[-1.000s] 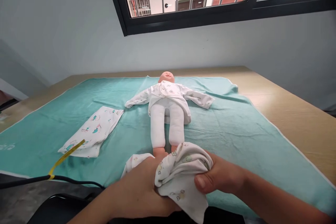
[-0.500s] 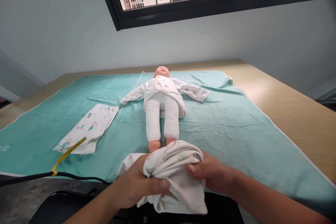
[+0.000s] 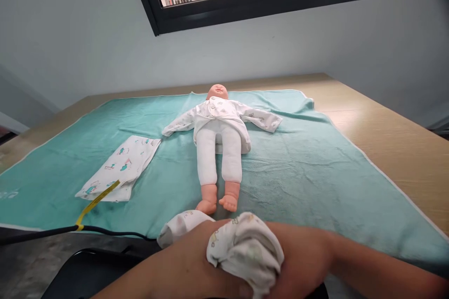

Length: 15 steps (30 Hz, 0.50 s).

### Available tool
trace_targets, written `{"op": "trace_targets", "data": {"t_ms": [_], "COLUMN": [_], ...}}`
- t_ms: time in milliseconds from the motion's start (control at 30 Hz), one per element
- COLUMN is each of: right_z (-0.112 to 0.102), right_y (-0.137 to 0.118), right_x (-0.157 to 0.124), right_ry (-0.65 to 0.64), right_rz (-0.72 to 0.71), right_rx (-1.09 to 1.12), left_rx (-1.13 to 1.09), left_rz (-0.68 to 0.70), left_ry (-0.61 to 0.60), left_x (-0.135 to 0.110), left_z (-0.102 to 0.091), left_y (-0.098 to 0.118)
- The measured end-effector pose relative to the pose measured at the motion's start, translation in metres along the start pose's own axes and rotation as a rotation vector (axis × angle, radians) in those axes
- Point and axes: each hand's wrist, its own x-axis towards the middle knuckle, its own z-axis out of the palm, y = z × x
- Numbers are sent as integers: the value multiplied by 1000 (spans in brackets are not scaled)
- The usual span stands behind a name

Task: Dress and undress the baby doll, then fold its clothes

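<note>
White printed baby pants (image 3: 245, 247) are bunched up at the bottom of the view, with another part (image 3: 184, 226) of the cloth sticking out to the left. My left hand (image 3: 205, 266) is closed on the bunched cloth from the left, and my right hand (image 3: 296, 261) grips it from the right. Most fingers are hidden behind the folds or below the picture edge. Just beyond the cloth are the bare feet of a baby doll (image 3: 219, 156), lying on its back in a white printed shirt (image 3: 224, 114) with arms spread.
A folded white printed cloth (image 3: 121, 166) lies left of the doll on a teal blanket (image 3: 298, 173). The blanket covers much of a wooden table (image 3: 389, 149). A black cable (image 3: 38, 234) with a yellow tie (image 3: 98, 202) crosses the front left, above a black chair (image 3: 94, 271).
Both hands have moved down and closer to me with the pants, which are now gathered into a tighter bunch. The doll's feet have come into full view.
</note>
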Motion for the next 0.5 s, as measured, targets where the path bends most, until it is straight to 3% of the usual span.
{"op": "trace_targets", "data": {"t_ms": [133,233,333,500], "right_z": [5,6,2,-6], "right_y": [-6,-4,0,1], "right_x": [0,9,15,14], "right_ry": [387,519,628,784], "right_rz": [41,-6,-10,21], "right_rx": [19,-9,-110,-348], "left_rx": [199,293,372,493], "left_rz": [16,16,11,-35], "left_ry": [264,385,431,393], "left_x": [2,7,11,15], "left_z": [-1,-6,-13,-19], "left_y": [6,1,-3,6]}}
